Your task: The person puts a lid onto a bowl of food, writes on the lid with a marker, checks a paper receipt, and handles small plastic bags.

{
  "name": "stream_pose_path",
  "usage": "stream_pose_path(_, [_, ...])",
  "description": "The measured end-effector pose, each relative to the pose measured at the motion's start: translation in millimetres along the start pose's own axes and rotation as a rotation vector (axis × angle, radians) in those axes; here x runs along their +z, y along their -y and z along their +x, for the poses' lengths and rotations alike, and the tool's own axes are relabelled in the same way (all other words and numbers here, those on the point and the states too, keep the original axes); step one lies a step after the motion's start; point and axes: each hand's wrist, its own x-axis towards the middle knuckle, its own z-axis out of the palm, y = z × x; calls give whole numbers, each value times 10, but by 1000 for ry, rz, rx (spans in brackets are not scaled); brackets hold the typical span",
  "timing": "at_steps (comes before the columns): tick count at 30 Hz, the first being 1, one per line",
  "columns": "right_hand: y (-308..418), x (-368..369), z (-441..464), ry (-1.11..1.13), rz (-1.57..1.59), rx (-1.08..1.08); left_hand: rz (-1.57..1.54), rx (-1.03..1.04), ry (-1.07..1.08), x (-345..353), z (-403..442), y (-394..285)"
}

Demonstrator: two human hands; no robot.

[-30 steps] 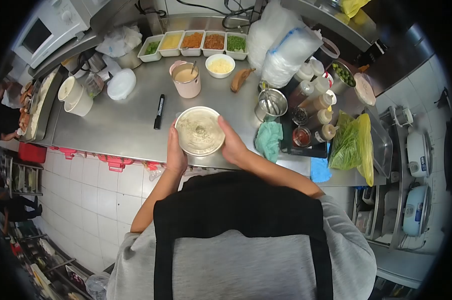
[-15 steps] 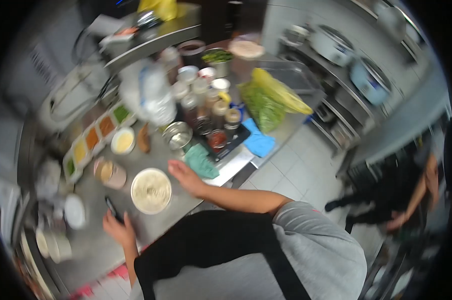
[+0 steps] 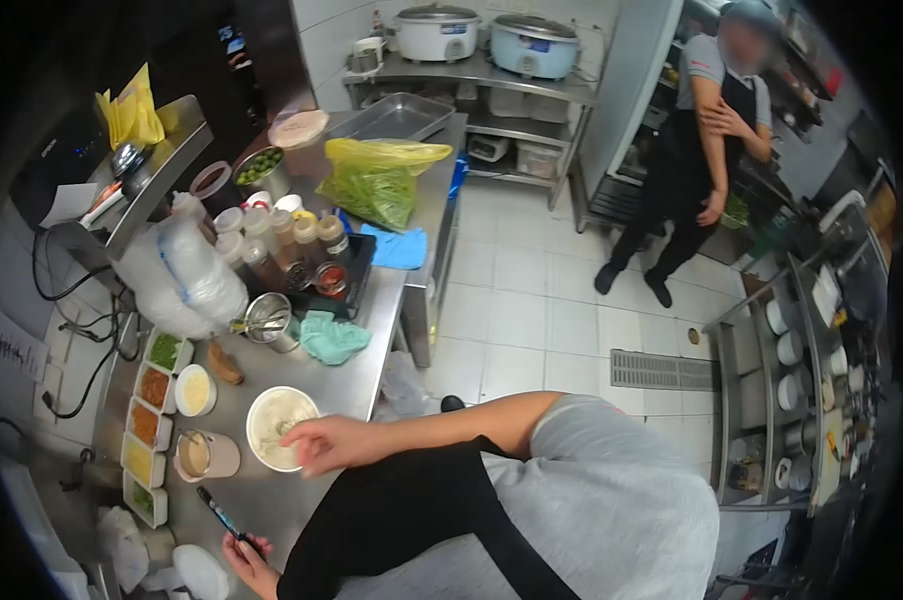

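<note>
My left hand [image 3: 253,568] grips a slim black phone-like object [image 3: 223,515], seen nearly edge-on at the counter's near side. My right hand [image 3: 323,443] hovers at the right rim of a round white tub [image 3: 255,440] of pale, creamy paste. Its fingers are loosely bent and somewhat apart, with no object visible in them; whether the fingertips touch the paste is unclear. Left of the tub stands a container of beige sauce [image 3: 207,456]. Behind that sits a small white bowl of pale yellow bits [image 3: 195,390].
White trays of chopped ingredients [image 3: 151,423] line the left side. Farther back are a metal pot [image 3: 271,322], green cloth [image 3: 333,338], squeeze bottles [image 3: 283,240] and a yellow bag of greens [image 3: 376,185]. Another person [image 3: 706,140] stands across the tiled floor [image 3: 506,310].
The view has swung to the right and steadied. My right hand has come from beside the tub to over its rim. My left hand still holds the black object.
</note>
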Motion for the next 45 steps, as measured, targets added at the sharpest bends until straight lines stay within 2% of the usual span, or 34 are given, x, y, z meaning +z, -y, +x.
stream_pose_path(1, [33,163,47,-115,-62,-79,-108,55,116,329,-96,-354])
stream_pose_path(3, [122,374,141,-231,-28,-123,41,48,329,764,-122,-670])
stream_pose_path(5, [276,402,228,-232,170,-63,73,195,598,1070,-34,-680])
stream_pose_path(6, [328,418,239,-325,330,-71,33,188,614,1198,-25,-723])
stream_pose_path(9, [512,385,179,-307,659,-207,2,200,714,1475,-12,-828])
stream_pose_path(10, [559,452,196,-420,607,-186,45,219,775,1496,12,-821])
stream_pose_path(11, [561,438,181,-391,589,-153,94,229,827,1476,24,-784])
stream_pose_path(12, [567,411,177,-354,575,-119,-11,278,802,1540,31,-656])
stream_pose_path(15, [627,444,218,-290,588,-110,-165,216,873,1447,-19,-650])
stream_pose_path(19, [650,467,174,-184,569,-137,-139,395,879,1435,-40,-691])
stream_pose_path(22, [677,441,154,-66,533,-169,-23,390,856,1356,9,-531])
stream_pose_path(23, [774,345,168,-166,486,-347,7,374,836,1295,5,-472])
stream_pose_path(24, [952,155,192,-264,439,-527,-1,219,877,1161,50,-377])
stream_pose_path(26, [1480,-300,117,-475,202,-733,-112,-147,629,871,7,-76])
stream_pose_path(27, [1736,-528,69,-473,90,-832,-173,-337,500,770,-26,33])
stream_pose_path(29, [2144,-977,-57,-604,49,-803,-161,-140,395,575,-50,63])
stream_pose_path(30, [2332,-1235,-89,-744,-2,-751,-150,-43,350,478,-85,43])
stream_pose_path(33, [2719,-2481,-185,-1091,140,-637,3,32,342,356,-66,-140])
stream_pose_path(34, [2807,-2972,-298,-1056,330,-627,34,-29,348,319,-51,-186])
stream_pose_path(35, [2877,-2925,-271,-1012,518,-614,110,33,348,331,-32,-156])
stream_pose_path(37, [2863,-2821,-181,-1136,345,-610,265,160,339,370,3,-107])
stream_pose_path(38, [2786,-2585,-69,-1193,260,-604,306,138,378,388,6,-118])
stream_pose_path(40, [2516,-2430,11,-839,178,-529,396,87,457,442,12,-168])
stream_pose_path(43, [1941,-2176,192,-360,121,-387,493,195,571,596,14,-243])
stream_pose_path(44, [1688,-2125,291,-292,144,-327,458,305,597,647,32,-194])
stream_pose_path(45, [1442,-2039,426,-220,168,-267,484,326,607,687,47,-197])
